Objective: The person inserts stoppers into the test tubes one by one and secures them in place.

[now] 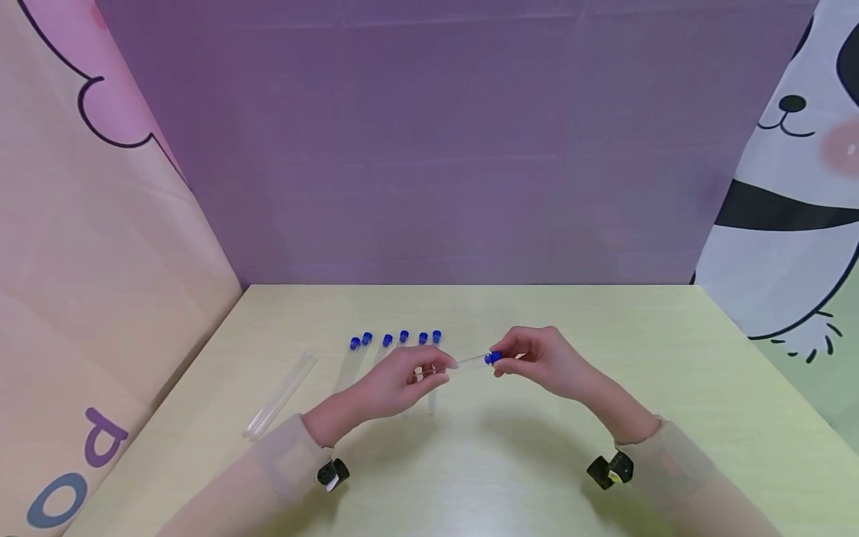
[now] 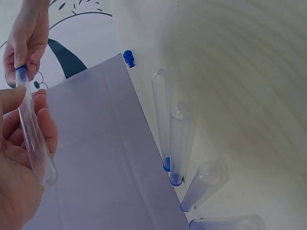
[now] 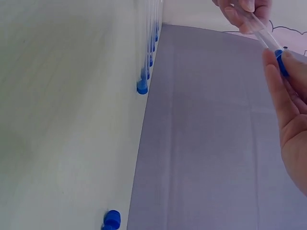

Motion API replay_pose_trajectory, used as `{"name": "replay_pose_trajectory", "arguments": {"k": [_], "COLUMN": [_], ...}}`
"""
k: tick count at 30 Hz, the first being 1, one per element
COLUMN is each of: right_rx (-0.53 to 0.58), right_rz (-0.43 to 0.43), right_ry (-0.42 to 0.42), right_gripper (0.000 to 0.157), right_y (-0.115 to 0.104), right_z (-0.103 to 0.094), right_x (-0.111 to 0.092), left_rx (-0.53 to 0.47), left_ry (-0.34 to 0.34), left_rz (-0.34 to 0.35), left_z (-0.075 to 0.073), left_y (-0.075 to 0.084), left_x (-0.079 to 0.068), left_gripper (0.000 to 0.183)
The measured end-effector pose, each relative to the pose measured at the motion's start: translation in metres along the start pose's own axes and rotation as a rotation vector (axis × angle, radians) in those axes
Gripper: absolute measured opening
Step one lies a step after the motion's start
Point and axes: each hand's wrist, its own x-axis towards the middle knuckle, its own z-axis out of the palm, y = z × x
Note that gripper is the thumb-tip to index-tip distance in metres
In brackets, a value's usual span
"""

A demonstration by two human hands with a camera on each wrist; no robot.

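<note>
Between my hands is a clear test tube (image 2: 33, 134), held above the table. My left hand (image 1: 403, 377) grips its body between thumb and fingers, and the rounded end lies over the palm in the left wrist view. My right hand (image 1: 546, 362) pinches the blue cap (image 3: 281, 62) at the tube's other end. The cap sits right at the mouth of the tube. Behind my left hand, several capped tubes (image 2: 181, 143) lie side by side on the table, partly hidden by it in the head view.
Clear tubes without visible caps (image 1: 280, 395) lie together on the left of the table (image 1: 537, 477). A loose blue cap (image 2: 128, 58) rests near the far edge, right of the capped row. A purple cloth (image 1: 429, 149) hangs behind the table.
</note>
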Motion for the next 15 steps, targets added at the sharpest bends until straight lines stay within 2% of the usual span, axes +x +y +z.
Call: {"name": "replay_pose_trajectory", "arguments": {"k": [3, 6, 15], "right_rx": [0.117, 0.178, 0.192], "right_rz": [0.017, 0.048, 0.098], "right_ry": [-0.023, -0.027, -0.037], "right_gripper": [0.015, 0.016, 0.019], "right_y": [0.0, -0.001, -0.006], "right_z": [0.001, 0.001, -0.003], "right_x": [-0.001, -0.001, -0.002], "left_rx": [0.011, 0.017, 0.056], "left_ry": [0.008, 0.019, 0.05], "left_rz": [0.024, 0.056, 0.126], "left_z": [0.001, 0.001, 0.001], "left_y": [0.001, 0.005, 0.013], "left_x": [-0.002, -0.003, -0.003], "left_gripper": [0.019, 0.019, 0.02]}}
